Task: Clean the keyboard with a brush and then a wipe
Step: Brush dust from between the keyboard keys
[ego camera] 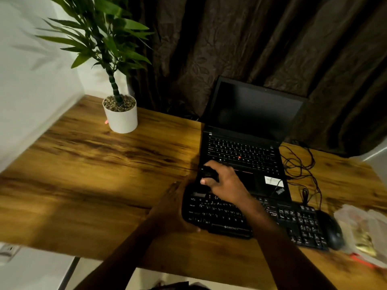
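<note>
Holding brush (209, 175) at ZEBRONICS keyboard (222, 215), ThinkPad laptop (255, 110) behind.

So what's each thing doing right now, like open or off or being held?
Laptop, open, screen dark.
Keyboard, flat on desk, left end held.
Left hand, grips keyboard's left end.
Right hand, holds a small dark thing, likely the brush, above the keys.
Mouse, resting untouched.
Plant pot, upright.
Packet, too blurred to tell.
</note>
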A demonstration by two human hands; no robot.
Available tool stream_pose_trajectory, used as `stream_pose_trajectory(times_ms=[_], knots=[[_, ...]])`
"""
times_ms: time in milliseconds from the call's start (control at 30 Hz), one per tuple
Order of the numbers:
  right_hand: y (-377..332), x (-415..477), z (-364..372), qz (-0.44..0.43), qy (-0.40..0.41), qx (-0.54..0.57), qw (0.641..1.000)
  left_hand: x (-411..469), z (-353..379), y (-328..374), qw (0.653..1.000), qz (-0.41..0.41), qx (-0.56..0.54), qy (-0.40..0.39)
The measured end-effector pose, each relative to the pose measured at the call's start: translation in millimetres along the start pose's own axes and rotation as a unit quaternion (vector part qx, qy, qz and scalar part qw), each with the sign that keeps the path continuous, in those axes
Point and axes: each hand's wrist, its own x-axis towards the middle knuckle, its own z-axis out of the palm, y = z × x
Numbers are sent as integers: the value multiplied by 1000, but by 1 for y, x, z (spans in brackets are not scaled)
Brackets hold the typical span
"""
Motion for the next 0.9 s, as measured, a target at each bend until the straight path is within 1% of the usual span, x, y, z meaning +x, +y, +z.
stream_pose_trajectory(times_ms=[167,367,567,633,767,900], knots=[[11,-4,-9,10,-14,-52,998,1,3,-5,1000,-12,-4,-7],[-4,1,13,-28,17,-8,999,1,-1,3,1000,9,-10,7],[24,-11,-13,27,-5,-39,999,1,-1,-1,1000,3,-13,-6],[28,-13,-17,29,-11,-47,998,1,-1,-1,1000,10,-11,-7],[19,-10,-6,12,18,-16,1000,-1,3,-3,1000,11,5,4],[22,-13,-4,21,30,28,999,1,2,-3,1000,13,9,3]])
